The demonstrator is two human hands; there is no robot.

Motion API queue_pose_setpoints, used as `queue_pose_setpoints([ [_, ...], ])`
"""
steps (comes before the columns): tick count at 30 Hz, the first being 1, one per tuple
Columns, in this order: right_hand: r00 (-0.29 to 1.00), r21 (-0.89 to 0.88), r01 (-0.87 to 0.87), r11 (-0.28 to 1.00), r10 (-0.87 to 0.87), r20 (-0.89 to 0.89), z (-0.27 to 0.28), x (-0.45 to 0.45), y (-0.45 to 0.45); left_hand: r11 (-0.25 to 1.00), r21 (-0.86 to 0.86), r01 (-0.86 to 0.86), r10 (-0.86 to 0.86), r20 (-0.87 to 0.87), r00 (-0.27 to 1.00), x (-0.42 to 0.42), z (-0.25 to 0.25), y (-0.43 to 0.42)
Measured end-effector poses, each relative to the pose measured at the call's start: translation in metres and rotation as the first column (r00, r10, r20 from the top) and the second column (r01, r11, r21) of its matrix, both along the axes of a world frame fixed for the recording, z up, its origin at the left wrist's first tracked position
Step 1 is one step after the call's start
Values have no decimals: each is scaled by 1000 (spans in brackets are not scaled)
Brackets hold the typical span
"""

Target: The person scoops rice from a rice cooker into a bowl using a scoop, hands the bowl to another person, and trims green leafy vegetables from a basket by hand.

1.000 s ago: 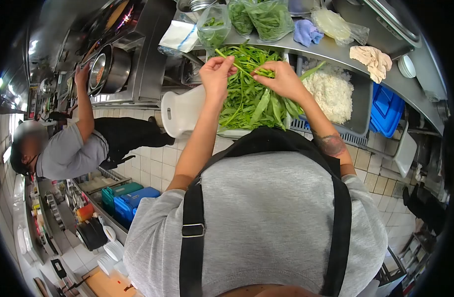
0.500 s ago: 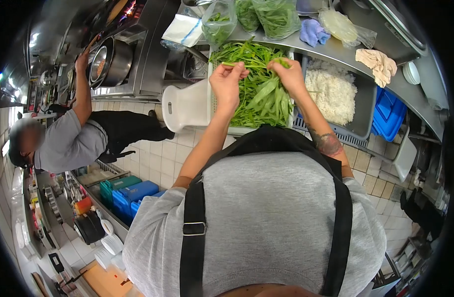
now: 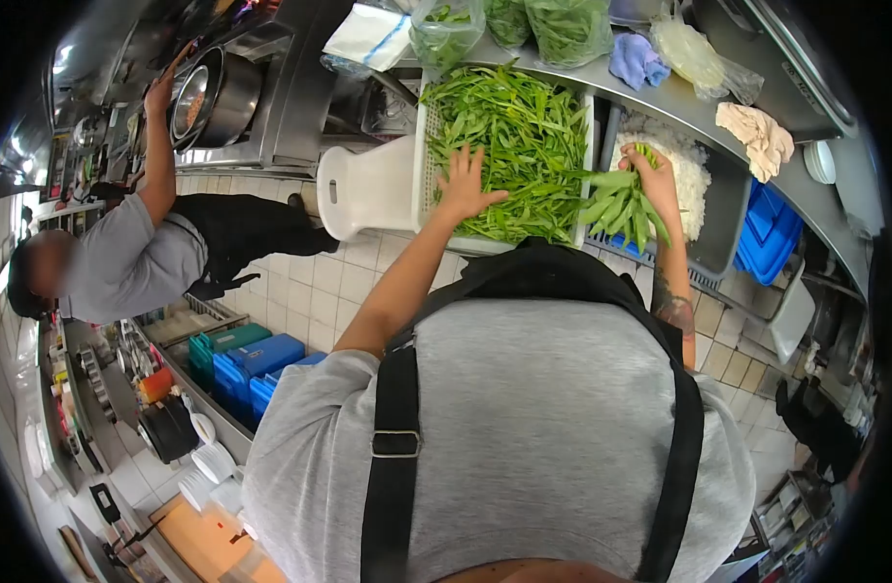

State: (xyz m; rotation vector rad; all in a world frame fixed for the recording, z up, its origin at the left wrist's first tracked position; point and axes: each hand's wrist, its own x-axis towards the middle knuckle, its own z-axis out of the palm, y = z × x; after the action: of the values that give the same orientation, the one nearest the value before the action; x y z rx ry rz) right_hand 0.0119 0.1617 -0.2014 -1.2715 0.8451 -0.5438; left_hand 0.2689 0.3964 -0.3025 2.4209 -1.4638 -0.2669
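Observation:
A white basket point(image 3: 587, 117) holds a heap of cut leafy greens point(image 3: 514, 136), likely water spinach. Over the left part of the heap, my left hand point(image 3: 463, 187) is open with its fingers spread; whether it touches the leaves I cannot tell. My right hand point(image 3: 652, 180) is closed around a bunch of long-leaved greens point(image 3: 623, 209), whose leaves hang down and to the left. That bunch is above the grey tub point(image 3: 723, 209) of white rice point(image 3: 697, 209), just right of the basket.
Plastic bags of greens point(image 3: 567, 29), a purple cloth point(image 3: 638, 60) and a beige cloth point(image 3: 755, 138) lie along the steel counter. A white stool point(image 3: 363, 189) stands left of the basket. At the stove, a co-worker point(image 3: 140, 253) reaches toward a large pot point(image 3: 234, 97).
My hands have moved apart. The right hand has carried the bunch rightward from the basket to over the rice tub; the left has let go of its stem and spread its fingers lower down.

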Motion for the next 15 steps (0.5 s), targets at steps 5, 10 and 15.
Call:
queue_pose_setpoints([
  [5, 986, -124, -92, 988, 73, -150, 2, 3, 25, 906, 368, 210, -33, -433, 901, -43, 19, -12],
  [10, 746, -422, -657, 625, 462, -479, -10, 52, 47, 880, 380, 287, -216, -217, 952, -72, 30, -4],
  [15, 285, -190, -951, 244, 454, -844, -33, 128, 78, 817, 448, 363, -273, -253, 928, -69, 7, 9],
])
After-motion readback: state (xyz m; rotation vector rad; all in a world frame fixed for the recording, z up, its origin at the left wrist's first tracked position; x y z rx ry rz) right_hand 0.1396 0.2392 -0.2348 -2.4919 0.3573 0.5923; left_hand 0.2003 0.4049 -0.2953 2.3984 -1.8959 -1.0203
